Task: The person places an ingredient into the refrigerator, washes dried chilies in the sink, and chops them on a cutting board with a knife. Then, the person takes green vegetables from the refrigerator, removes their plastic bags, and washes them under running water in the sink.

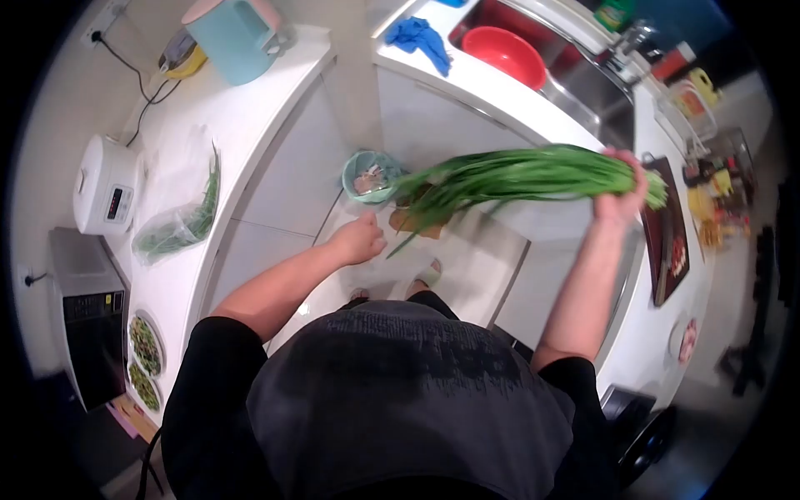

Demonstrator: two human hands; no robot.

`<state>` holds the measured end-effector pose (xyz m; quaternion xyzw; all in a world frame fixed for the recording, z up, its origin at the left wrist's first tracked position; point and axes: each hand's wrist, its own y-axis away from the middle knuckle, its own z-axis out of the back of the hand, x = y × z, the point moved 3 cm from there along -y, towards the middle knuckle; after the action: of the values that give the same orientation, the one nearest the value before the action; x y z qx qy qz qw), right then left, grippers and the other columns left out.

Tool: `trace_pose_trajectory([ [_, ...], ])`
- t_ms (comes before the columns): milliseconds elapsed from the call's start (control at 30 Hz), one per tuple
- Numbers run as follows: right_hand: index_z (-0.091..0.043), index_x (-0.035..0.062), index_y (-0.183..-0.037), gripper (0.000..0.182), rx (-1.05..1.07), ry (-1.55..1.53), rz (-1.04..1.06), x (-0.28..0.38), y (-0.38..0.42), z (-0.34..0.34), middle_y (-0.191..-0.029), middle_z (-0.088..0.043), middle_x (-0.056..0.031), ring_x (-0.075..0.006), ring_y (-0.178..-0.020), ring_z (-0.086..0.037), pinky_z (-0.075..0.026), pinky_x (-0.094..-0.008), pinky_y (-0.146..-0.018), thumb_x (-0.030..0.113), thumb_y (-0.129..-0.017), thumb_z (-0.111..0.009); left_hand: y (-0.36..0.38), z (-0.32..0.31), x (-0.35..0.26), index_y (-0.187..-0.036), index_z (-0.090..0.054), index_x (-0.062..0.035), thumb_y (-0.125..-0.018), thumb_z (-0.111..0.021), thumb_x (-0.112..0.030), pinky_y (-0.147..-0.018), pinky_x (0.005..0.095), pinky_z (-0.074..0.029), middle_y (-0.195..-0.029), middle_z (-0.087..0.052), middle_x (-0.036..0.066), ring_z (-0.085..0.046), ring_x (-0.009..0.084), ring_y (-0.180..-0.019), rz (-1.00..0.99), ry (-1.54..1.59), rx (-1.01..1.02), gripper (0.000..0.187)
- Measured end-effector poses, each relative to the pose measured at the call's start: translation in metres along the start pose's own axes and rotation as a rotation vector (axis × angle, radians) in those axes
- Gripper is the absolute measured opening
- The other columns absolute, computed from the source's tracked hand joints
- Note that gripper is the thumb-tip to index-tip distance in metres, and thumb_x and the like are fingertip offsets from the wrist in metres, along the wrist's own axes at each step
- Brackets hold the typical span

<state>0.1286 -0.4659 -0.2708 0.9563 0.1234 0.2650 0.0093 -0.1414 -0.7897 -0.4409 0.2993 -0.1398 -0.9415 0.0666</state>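
A large bunch of long green leaves (pixel 525 173) stretches sideways above the floor, its pale stem ends at the right. My right hand (pixel 623 187) is wrapped round the stem end. The loose leaf tips hang toward the left, beside the lined bin (pixel 367 177) on the floor. My left hand (pixel 360 239) is closed, with its fingers curled, just below the bin and left of the leaf tips. Whatever it may hold is too small or hidden to make out.
A red basin (pixel 503 57) sits in the sink at the top right, with a blue cloth (pixel 419 42) beside it. A dark cutting board (pixel 667 225) lies on the right counter. The left counter bears bagged greens (pixel 179 233), a rice cooker (pixel 107 187) and plates.
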Motion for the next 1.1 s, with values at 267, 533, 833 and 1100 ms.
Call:
trace_pose_trajectory([
  [267, -0.054, -0.0014, -0.086, 0.016, 0.214, 0.056, 0.025, 0.063, -0.049, -0.004, -0.089, -0.054, -0.0127, -0.0283, -0.092, -0.049, -0.035, -0.0454, -0.093, 0.005, -0.073, -0.058, -0.041, -0.048, 0.145, -0.082, -0.058, -0.0042, -0.075, -0.051, -0.012, -0.073, 0.0435, -0.044, -0.085, -0.058, 0.023, -0.055, 0.0399, -0.084, 0.723, 0.426, -0.652, 0.013],
  [533, -0.038, 0.0083, -0.087, 0.024, 0.345, 0.316, 0.076, -0.013, -0.044, 0.035, -0.079, -0.039, -0.0011, -0.0159, -0.083, -0.040, -0.032, -0.0383, -0.088, 0.005, -0.073, -0.058, -0.167, -0.029, 0.252, -0.087, -0.056, -0.0050, -0.071, -0.047, 0.002, -0.075, 0.0406, -0.042, -0.085, -0.054, 0.021, -0.053, 0.0360, -0.085, 0.654, 0.159, -1.032, 0.020],
  [833, -0.035, 0.0152, -0.079, 0.031, 0.431, 0.487, 0.039, -0.132, -0.028, 0.124, -0.067, -0.041, 0.0055, -0.0093, -0.069, -0.040, -0.034, -0.0326, -0.078, 0.013, -0.072, -0.065, -0.270, -0.186, 0.363, -0.104, -0.052, -0.0054, -0.079, -0.048, -0.028, -0.088, 0.0439, -0.036, -0.114, -0.047, 0.016, -0.048, 0.0365, -0.100, 0.674, -0.062, -0.364, 0.035],
  [1100, -0.039, 0.0148, -0.082, 0.028, 0.525, 0.538, 0.001, -0.207, -0.044, 0.175, -0.064, -0.044, 0.0067, -0.0078, -0.067, -0.043, -0.035, -0.0305, -0.077, 0.013, -0.074, -0.066, -0.334, -0.264, 0.418, -0.129, -0.039, -0.0123, -0.077, -0.051, -0.027, -0.101, 0.0433, -0.022, -0.128, -0.041, 0.009, -0.038, 0.0264, -0.120, 0.701, -0.160, 0.261, 0.055],
])
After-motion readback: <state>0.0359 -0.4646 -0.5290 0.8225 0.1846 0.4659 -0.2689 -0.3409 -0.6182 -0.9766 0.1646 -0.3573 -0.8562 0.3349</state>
